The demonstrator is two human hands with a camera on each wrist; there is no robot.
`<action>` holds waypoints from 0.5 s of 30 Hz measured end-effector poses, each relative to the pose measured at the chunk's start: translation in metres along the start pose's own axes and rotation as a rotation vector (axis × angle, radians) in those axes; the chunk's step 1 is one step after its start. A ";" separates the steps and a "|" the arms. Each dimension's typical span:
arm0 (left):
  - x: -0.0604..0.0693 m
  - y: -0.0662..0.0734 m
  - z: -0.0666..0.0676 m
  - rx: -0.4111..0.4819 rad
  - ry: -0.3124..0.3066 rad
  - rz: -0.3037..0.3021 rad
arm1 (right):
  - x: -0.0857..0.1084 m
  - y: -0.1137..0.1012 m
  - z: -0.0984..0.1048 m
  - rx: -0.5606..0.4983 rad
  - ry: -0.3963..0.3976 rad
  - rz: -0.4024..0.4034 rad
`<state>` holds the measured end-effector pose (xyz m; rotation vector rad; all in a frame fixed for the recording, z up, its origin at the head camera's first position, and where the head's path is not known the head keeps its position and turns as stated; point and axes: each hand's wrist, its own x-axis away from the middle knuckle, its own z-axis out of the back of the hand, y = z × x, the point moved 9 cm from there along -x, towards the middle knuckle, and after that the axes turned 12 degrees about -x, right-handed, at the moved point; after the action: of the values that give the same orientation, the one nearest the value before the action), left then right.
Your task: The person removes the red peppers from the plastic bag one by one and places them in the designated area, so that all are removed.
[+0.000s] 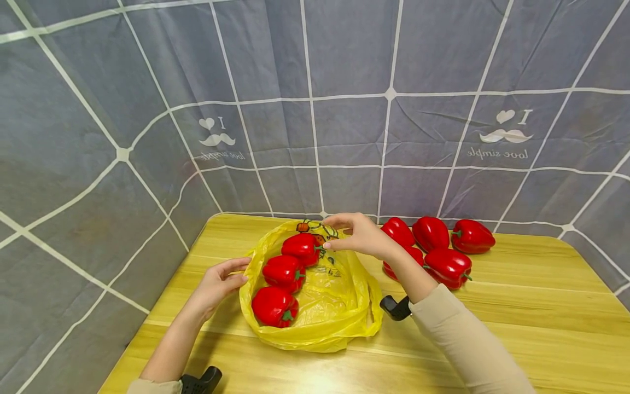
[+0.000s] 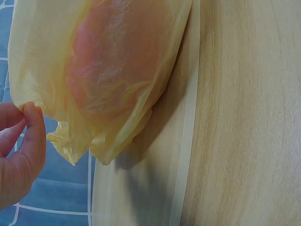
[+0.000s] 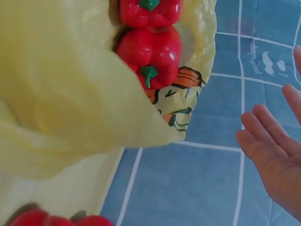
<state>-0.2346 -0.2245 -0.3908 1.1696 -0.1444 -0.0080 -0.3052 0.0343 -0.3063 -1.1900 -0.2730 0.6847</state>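
Note:
A yellow plastic bag (image 1: 320, 328) lies wide open on the table, with several red peppers (image 1: 283, 272) in a row along its left side. At the bag's left rim, my left hand (image 1: 216, 284) pinches the plastic; the left wrist view shows thumb and fingertips (image 2: 32, 110) together on the bag's edge (image 2: 47, 70). My right hand (image 1: 361, 235) is above the bag's back right part, near the farthest pepper (image 1: 301, 247). In the right wrist view that hand (image 3: 277, 150) has its fingers extended, holds nothing and is apart from the bag (image 3: 84, 84).
Several more red peppers (image 1: 448, 267) lie in a group on the wooden table (image 1: 531, 295), right of the bag and beyond my right forearm. A grey curtain (image 1: 354, 131) with white lines hangs behind the table and along its left side.

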 end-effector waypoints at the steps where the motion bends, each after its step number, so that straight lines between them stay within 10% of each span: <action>1: 0.000 0.000 0.000 0.000 0.000 0.001 | -0.003 0.001 -0.001 -0.001 -0.001 -0.007; 15: 0.000 -0.003 -0.002 -0.011 0.002 -0.005 | -0.047 0.023 -0.022 -0.011 -0.008 -0.090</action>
<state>-0.2346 -0.2241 -0.3938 1.1593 -0.1393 -0.0114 -0.3371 -0.0067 -0.3284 -1.1791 -0.3354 0.6105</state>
